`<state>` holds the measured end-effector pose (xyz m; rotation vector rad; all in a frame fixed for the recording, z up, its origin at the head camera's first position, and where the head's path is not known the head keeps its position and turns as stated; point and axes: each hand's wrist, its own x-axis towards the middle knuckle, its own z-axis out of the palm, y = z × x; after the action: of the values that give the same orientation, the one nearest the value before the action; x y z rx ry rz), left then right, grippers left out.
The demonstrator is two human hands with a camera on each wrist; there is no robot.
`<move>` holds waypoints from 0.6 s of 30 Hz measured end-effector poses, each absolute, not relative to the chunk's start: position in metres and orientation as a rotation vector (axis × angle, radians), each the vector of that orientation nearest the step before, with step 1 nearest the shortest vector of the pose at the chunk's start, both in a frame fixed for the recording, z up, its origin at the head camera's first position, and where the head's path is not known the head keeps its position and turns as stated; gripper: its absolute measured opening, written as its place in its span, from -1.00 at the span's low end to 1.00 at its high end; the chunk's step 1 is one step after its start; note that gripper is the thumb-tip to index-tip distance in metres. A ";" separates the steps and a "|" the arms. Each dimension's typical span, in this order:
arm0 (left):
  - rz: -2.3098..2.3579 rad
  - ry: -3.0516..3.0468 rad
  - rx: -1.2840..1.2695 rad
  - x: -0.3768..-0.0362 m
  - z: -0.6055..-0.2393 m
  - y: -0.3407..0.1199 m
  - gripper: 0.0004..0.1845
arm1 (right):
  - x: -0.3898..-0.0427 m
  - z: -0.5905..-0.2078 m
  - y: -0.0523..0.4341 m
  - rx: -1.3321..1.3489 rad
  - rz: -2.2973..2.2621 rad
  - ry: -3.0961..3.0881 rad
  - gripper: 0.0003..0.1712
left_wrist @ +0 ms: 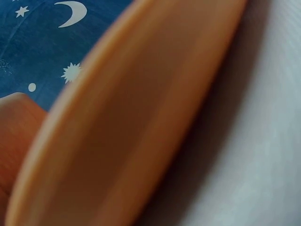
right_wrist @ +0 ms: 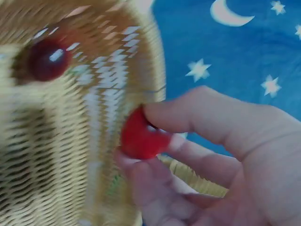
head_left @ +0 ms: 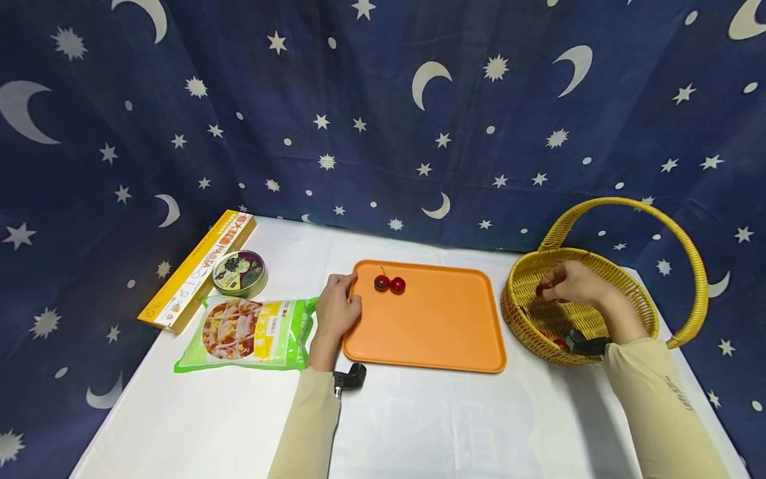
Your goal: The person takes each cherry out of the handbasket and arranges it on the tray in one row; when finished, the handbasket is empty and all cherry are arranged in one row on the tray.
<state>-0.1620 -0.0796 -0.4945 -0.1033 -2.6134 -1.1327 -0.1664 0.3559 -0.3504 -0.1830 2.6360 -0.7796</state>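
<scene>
My right hand (head_left: 576,282) is inside the yellow wicker basket (head_left: 646,303). Thumb and fingers pinch a red cherry (right_wrist: 145,134), seen close up in the right wrist view. A darker cherry (right_wrist: 48,59) lies in the basket near it. At the left edge of the orange tray (head_left: 437,319), my left hand (head_left: 336,307) holds the rim; some of its fingers are hidden. On the tray's upper left part two dark red cherries (head_left: 397,285) sit side by side, one with a stem. The tray's side fills much of the left wrist view.
Left of the tray lies a green and white food bag (head_left: 281,332). Behind it stand a round tin (head_left: 241,273) and a long yellow and white pasta box (head_left: 197,273). The basket's tall handle (head_left: 688,249) arches up on the right. A starry blue cloth (head_left: 383,133) hangs behind.
</scene>
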 end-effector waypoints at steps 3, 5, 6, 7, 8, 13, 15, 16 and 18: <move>-1.130 -2.616 -0.099 -0.162 -0.494 -0.079 -0.46 | -0.167 -0.338 0.344 -0.218 -0.820 2.744 -0.62; -1.127 -2.621 -0.094 -0.162 -0.494 -0.079 -0.46 | -0.169 -0.335 0.331 -0.252 -0.897 2.785 -0.59; -1.126 -2.624 -0.092 -0.162 -0.493 -0.079 -0.46 | -0.170 -0.334 0.324 -0.269 -0.954 2.790 -0.59; -1.125 -2.628 -0.091 -0.163 -0.493 -0.080 -0.46 | -0.172 -0.335 0.316 -0.292 -1.012 2.786 -0.59; -1.124 -2.631 -0.090 -0.163 -0.493 -0.080 -0.46 | -0.173 -0.337 0.308 -0.316 -1.068 2.779 -0.59; -1.117 -2.632 -0.087 -0.163 -0.492 -0.080 -0.46 | -0.186 -0.361 0.260 -0.424 -1.231 2.726 -0.57; -1.118 -2.631 -0.089 -0.163 -0.492 -0.079 -0.46 | -0.191 -0.376 0.239 -0.447 -1.244 2.724 -0.57; -1.118 -2.630 -0.090 -0.163 -0.492 -0.079 -0.46 | -0.193 -0.384 0.228 -0.452 -1.249 2.719 -0.56; -1.121 -2.629 -0.091 -0.163 -0.493 -0.079 -0.46 | -0.197 -0.399 0.209 -0.458 -1.259 2.705 -0.57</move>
<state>-0.1627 -0.0786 -0.4925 -0.0910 -2.6289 -1.1215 -0.1975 0.2094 -0.3985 -0.4578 2.7053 -1.2591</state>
